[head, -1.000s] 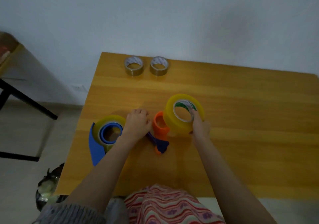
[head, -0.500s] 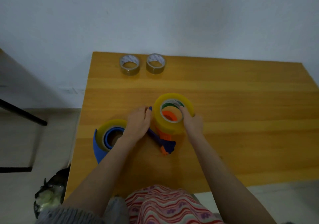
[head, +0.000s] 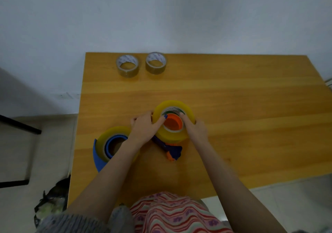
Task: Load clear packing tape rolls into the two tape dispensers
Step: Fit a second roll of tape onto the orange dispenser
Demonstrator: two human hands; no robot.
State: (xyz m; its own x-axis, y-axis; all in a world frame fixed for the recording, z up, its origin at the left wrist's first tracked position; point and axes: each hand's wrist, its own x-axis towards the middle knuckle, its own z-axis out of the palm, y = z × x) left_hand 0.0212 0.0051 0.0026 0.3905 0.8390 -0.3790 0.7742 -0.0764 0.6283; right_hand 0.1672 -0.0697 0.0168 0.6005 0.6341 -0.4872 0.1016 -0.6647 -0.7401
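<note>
wood surface (head: 233, 98) against pale wall | tape roll (head: 172, 135) flat over orange dispenser (head: 172, 123), axis upright | my left hand (head: 145, 127), right hand (head: 195, 127) grip closed on roll

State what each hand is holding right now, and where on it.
Both hold the yellow tape roll over the orange dispenser hub: left hand on its left rim, right hand on its right rim.

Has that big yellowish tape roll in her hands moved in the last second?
Yes. The tape roll went left and down over the orange dispenser hub, which it now rings.
</note>
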